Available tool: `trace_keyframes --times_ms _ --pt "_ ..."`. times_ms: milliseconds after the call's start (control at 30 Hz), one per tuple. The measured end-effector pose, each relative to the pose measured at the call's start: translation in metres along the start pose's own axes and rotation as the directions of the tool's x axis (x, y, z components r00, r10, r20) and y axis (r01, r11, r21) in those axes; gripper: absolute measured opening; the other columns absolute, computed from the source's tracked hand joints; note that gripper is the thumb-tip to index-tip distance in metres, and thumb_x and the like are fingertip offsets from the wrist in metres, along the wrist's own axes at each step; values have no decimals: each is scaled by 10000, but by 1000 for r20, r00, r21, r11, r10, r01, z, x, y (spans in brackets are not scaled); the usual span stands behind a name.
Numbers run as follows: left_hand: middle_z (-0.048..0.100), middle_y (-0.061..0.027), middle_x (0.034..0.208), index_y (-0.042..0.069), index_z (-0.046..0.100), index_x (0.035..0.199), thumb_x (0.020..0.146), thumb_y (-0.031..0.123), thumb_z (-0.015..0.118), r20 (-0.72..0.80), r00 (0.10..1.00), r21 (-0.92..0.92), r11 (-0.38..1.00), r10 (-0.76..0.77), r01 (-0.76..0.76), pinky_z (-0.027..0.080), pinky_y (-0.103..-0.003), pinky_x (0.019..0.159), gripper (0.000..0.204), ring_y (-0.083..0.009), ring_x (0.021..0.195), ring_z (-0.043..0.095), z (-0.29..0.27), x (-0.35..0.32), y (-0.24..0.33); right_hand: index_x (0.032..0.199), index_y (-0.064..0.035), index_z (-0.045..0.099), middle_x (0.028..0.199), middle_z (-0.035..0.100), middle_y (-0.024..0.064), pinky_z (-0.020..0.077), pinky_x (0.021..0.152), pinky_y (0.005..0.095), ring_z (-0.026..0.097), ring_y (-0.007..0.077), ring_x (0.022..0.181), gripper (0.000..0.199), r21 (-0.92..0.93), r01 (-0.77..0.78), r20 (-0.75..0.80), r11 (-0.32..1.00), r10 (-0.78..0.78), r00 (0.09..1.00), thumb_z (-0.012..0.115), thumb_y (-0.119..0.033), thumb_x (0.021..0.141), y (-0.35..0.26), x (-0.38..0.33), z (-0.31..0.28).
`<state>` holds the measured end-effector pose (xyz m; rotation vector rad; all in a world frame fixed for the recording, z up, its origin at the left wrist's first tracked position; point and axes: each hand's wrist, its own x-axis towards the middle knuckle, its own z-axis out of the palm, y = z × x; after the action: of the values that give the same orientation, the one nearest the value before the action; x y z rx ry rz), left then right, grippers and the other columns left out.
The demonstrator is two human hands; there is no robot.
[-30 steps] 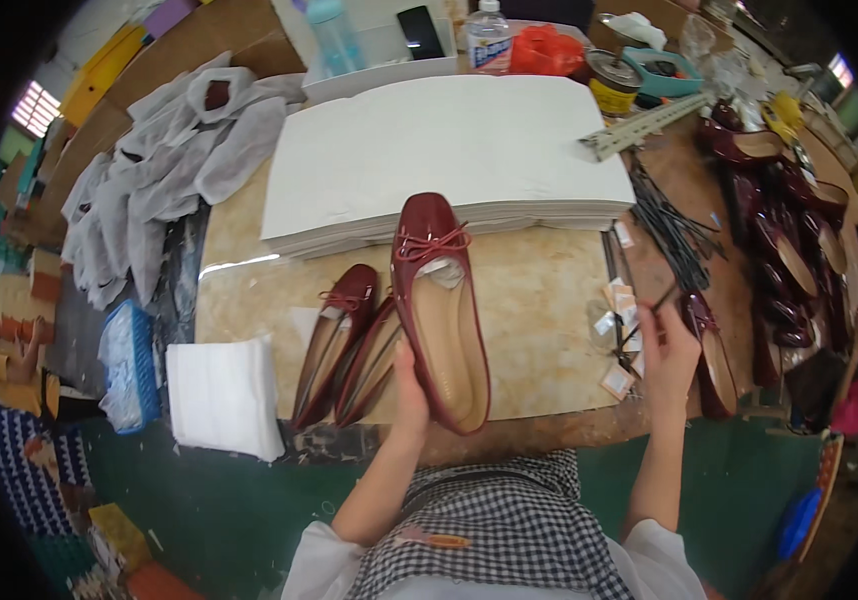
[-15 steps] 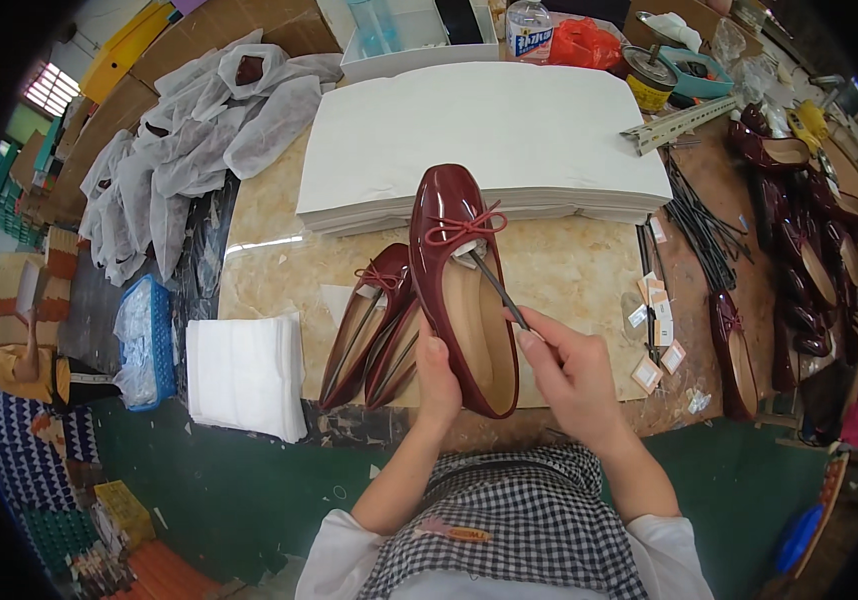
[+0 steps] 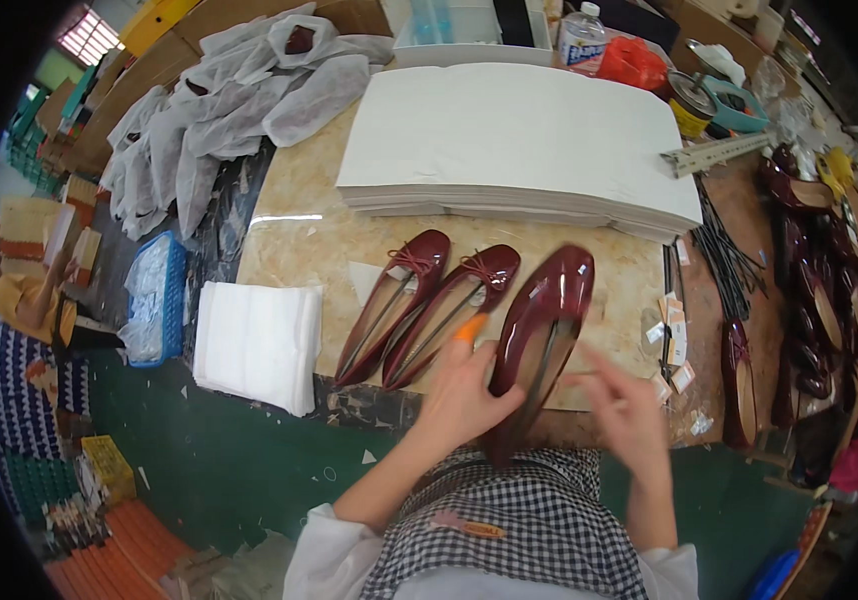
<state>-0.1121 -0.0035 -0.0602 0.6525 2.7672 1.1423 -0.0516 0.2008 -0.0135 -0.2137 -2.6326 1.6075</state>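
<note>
My left hand [image 3: 464, 395], an orange finger cot on one finger, grips a glossy burgundy ballet flat [image 3: 561, 290] over the table's front edge. Its toe points away from me, and a dark thin rod [image 3: 551, 350] runs lengthwise inside it. Motion blurs this shoe, and its bow cannot be made out. Just right of it, my right hand [image 3: 624, 410] is apart from the shoe, fingers loosely spread and somewhat blurred, with nothing visible in them. Two matching flats with bows, a left one [image 3: 433, 250] and a right one [image 3: 497, 262], lie side by side on the table, each with a rod inside.
Behind the shoes is a thick stack of white paper [image 3: 509, 120]. White folded sheets [image 3: 257, 345] lie left, below grey-wrapped shoes [image 3: 209, 120]. On the right are dark rods [image 3: 724, 245], small tags [image 3: 674, 330] and a heap of burgundy shoes [image 3: 814, 270]. A person [image 3: 34, 295] works far left.
The held shoe has moved right and tilted. My right hand has let go of the rod, which now lies inside the shoe, and has drawn away to the right. The view has shifted slightly.
</note>
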Motion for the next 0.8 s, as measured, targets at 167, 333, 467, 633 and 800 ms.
trace_keyframes --times_ms 167,333,467,633,800 --pt "528 -206 1194 107 604 1096 641 236 731 88 990 536 843 -114 50 315 -536 1007 489 -393 1132 467 -33 18 -48 1172 -39 640 806 709 63 490 603 289 629 156 655 301 18 -143 -260 990 142 955 611 -123 884 41 -7 -47" --pt "602 -159 1151 45 638 1059 677 21 621 72 990 218 967 119 -132 427 -377 950 383 -327 1084 557 -76 19 -75 1115 -72 659 841 671 175 507 673 385 636 319 730 282 -211 -134 -175 968 98 980 629 -118 839 41 -9 -55" --pt "527 -140 1277 -11 496 1258 805 -11 573 -165 985 116 993 43 -24 333 -364 1066 460 -270 1231 470 -165 49 -145 1101 -57 651 888 661 164 499 728 442 616 355 765 299 -576 -343 -582 742 -77 810 638 -133 812 112 -55 -133" --pt "525 -194 1276 -29 524 1255 879 129 601 -271 962 670 712 -26 208 351 -375 1046 415 -322 1228 468 -299 124 -318 1069 -72 661 945 658 181 498 743 462 625 378 811 293 -604 -661 -737 445 3 676 624 -225 822 226 -85 -217" --pt "565 -200 1209 -15 500 1291 883 84 561 -262 876 661 737 406 -143 420 -378 960 424 -310 1132 539 -156 182 -92 888 -59 693 802 652 205 501 676 428 634 374 746 225 -406 -632 -607 660 322 727 609 -260 833 248 -114 -245"
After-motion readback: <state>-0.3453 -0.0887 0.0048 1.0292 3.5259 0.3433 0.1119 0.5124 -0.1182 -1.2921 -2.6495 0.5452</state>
